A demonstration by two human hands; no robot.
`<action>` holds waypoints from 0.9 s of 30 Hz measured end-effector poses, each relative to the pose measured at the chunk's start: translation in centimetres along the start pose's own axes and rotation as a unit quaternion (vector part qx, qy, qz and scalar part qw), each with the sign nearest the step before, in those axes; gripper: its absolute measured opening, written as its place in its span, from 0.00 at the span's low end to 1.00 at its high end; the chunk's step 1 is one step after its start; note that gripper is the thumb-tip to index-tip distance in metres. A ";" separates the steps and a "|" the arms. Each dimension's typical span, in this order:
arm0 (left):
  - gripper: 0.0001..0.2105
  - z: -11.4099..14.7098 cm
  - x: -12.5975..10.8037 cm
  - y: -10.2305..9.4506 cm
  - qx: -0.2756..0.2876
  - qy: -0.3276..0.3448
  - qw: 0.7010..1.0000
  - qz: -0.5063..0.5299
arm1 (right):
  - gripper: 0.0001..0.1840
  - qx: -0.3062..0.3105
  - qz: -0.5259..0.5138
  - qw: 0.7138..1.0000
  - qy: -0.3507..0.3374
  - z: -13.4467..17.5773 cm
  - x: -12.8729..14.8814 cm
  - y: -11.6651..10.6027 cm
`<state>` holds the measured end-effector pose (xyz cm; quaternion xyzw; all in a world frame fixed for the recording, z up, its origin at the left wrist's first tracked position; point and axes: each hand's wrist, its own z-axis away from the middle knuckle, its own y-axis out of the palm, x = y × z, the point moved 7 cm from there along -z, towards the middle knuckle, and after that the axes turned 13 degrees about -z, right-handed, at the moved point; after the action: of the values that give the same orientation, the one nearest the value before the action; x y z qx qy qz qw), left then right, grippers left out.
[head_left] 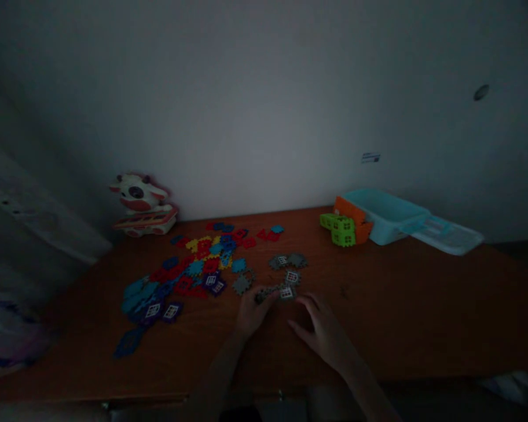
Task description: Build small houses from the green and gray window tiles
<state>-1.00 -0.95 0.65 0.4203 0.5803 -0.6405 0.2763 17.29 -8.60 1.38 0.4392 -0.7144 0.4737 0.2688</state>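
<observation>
Near the front middle of the table, my left hand (252, 312) is closed around the left end of some joined grey interlocking tiles. One of these, a grey window tile (286, 292) with a white frame, sticks out to the right of its fingers. My right hand (319, 329) is just right of that tile, thumb and fingers apart, with nothing between them; whether a fingertip touches the tile I cannot tell. Beyond lie another grey window tile (293, 277) and a grey pair (287, 261). A grey tile (242, 285) rests left of my left hand.
A spread of red, blue, yellow and purple tiles (211, 265) covers the left of the brown table (405, 316). A toy cow keyboard (141, 205) stands at the back left. A green-and-orange tile build (344, 225) leans by a light-blue bin (385, 214) with its lid (451, 235).
</observation>
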 end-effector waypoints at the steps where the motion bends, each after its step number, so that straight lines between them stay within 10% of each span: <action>1: 0.21 -0.1 0.0 0.0 0.005 -0.002 1.000 0.002 | 0.18 -0.002 -0.015 1.000 0.007 0.0 0.1 -0.1; 9: 0.22 -0.7 0.1 0.2 0.026 0.030 0.999 0.001 | 0.16 0.024 -0.143 0.982 0.122 -1.1 -1.2 -0.2; 27: 0.15 -0.4 -1.1 0.6 0.008 0.063 0.997 -0.047 | 0.11 0.062 0.068 0.994 0.066 -1.8 -0.5 0.5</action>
<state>0.10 -0.81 1.30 0.4344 0.6106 -0.6296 0.2051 17.03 -6.71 1.50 0.3733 -0.6925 0.5620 0.2554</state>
